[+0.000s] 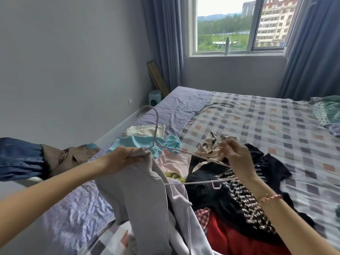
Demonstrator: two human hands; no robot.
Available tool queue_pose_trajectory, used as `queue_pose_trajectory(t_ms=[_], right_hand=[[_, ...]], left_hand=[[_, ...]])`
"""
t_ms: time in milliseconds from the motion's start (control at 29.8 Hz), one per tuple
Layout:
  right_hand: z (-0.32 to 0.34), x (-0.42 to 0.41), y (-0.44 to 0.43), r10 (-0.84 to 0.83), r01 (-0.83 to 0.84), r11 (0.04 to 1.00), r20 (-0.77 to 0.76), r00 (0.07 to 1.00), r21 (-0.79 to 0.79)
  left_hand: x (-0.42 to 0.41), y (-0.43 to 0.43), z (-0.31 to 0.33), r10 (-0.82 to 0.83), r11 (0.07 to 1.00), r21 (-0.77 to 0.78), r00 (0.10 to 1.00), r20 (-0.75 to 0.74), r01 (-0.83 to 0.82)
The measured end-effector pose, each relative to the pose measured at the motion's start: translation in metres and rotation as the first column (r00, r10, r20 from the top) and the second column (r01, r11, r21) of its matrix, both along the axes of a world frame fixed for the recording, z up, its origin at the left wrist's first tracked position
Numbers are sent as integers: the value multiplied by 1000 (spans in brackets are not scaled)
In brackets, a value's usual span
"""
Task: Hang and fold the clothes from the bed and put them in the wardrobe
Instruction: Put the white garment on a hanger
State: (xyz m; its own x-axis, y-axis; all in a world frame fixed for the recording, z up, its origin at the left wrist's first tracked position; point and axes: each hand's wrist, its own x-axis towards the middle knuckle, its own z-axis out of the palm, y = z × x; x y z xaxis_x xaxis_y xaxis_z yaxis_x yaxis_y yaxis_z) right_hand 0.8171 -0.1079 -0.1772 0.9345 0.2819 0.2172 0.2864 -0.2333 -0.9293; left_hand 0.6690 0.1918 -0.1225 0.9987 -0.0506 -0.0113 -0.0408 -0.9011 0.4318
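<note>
We hold a pale wire hanger (156,126) above the near left part of the bed (257,124), its hook pointing up and away from us. Our left grip (127,159) is curled round the top of a grey garment (139,196) just under the hook, bunching cloth and wire together. The garment hangs from there down towards the bed's near edge. Our right grip (234,156) pinches the hanger's far right end, fingers bent, with a red bracelet (270,198) on the wrist.

The rest of the clothes lie in a heap below the hanger. A black T-shirt with white lettering (237,192) sits beneath our right arm, and a red garment (230,238) lies at the near edge beside it. Further up are a pink piece (174,160), a light blue one (137,141), a cream folded one (144,130) and a beige patterned one (211,144). A denim garment (18,157) and a brown one (62,159) are draped over the bed's left edge.
</note>
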Motion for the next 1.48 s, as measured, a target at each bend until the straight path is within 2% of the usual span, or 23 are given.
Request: queue_pose_trajectory(t_ms=[34, 67, 134, 168, 201, 302, 369, 470, 537, 604, 705, 806, 940, 1108, 1175, 1242, 1276, 1309, 1343, 1377, 1410, 1444, 1477], right_hand=[[-21, 6, -10, -72, 69, 997, -94, 993, -34], [-46, 7, -15, -67, 38, 990, -209, 976, -138], [-99, -11, -7, 105, -261, 933, -506, 856, -248], [-121, -25, 4, 185, -391, 889, -597, 781, -237], [-141, -37, 20, 238, -460, 855, -606, 759, -241], [-182, -59, 74, 303, -462, 806, -413, 859, -369], [-192, -60, 96, 239, -410, 805, -398, 886, -429], [-200, -56, 111, 242, -426, 833, -460, 854, -353], [-196, -55, 109, 354, -470, 874, -499, 791, -125], [-194, -42, 101, 352, -391, 920, -420, 836, -8], [-171, -3, 77, 140, -158, 987, -314, 939, -35], [-101, 26, 48, 94, -114, 988, -190, 977, -100], [-23, 32, 30, 94, -94, 992, -9, 996, -81], [31, -15, 29, 50, -53, 996, 46, 998, 71], [27, -48, 35, 266, -261, 963, 94, 959, -65], [11, -68, 32, 587, -543, 783, 74, 806, -303], [8, -64, 25, 634, -566, 745, 106, 766, -353], [7, -49, 16, 575, -477, 789, 189, 796, -387], [9, -30, 6, 430, -310, 879, 323, 843, -363], [19, -8, -4, 268, -98, 929, 466, 843, -357], [28, 7, -13, 150, 79, 928, 558, 816, -365], [42, 17, -18, 137, 107, 907, 525, 840, -408], [50, 23, -18, 208, 8, 882, 405, 890, -472]], left_hand=[[-6, 7, 2, 32, 999, -16, 999, 9, -32], [-11, 14, 0, 51, 999, -20, 999, 14, -50], [-21, 23, -3, 73, 997, 4, 995, 73, -74], [-26, 26, -4, 74, 997, 16, 993, 95, -75], [-30, 27, -3, 58, 998, 23, 991, 125, -61], [-42, 26, 3, 52, 997, 48, 993, 106, -58], [-48, 25, 3, 57, 996, 59, 995, 79, -62], [-60, 38, -8, 114, 991, 57, 991, 71, -119], [-65, 47, -15, 152, 987, 54, 988, 11, -153], [-66, 58, -19, 173, 981, 98, 983, -60, -167], [-57, 66, -19, 216, 952, 247, 969, -122, -181], [-38, 60, -33, 306, 886, 405, 940, -149, -225], [-3, 30, -50, 402, 763, 544, 915, 22, -348], [31, -18, -38, 488, 781, 405, 869, 80, -476], [38, -36, -29, 490, 795, 349, 864, 113, -496], [41, -46, -17, 460, 796, 338, 865, 201, -502], [39, -48, -8, 438, 796, 333, 861, 258, -505], [36, -48, 2, 411, 807, 311, 856, 315, -502], [32, -48, 12, 378, 830, 265, 845, 379, -490], [31, -48, 23, 337, 860, 215, 831, 443, -463], [26, -49, 28, 302, 882, 184, 820, 486, -434], [25, -49, 36, 273, 896, 164, 804, 529, -412], [25, -49, 40, 268, 902, 149, 797, 541, -405]])
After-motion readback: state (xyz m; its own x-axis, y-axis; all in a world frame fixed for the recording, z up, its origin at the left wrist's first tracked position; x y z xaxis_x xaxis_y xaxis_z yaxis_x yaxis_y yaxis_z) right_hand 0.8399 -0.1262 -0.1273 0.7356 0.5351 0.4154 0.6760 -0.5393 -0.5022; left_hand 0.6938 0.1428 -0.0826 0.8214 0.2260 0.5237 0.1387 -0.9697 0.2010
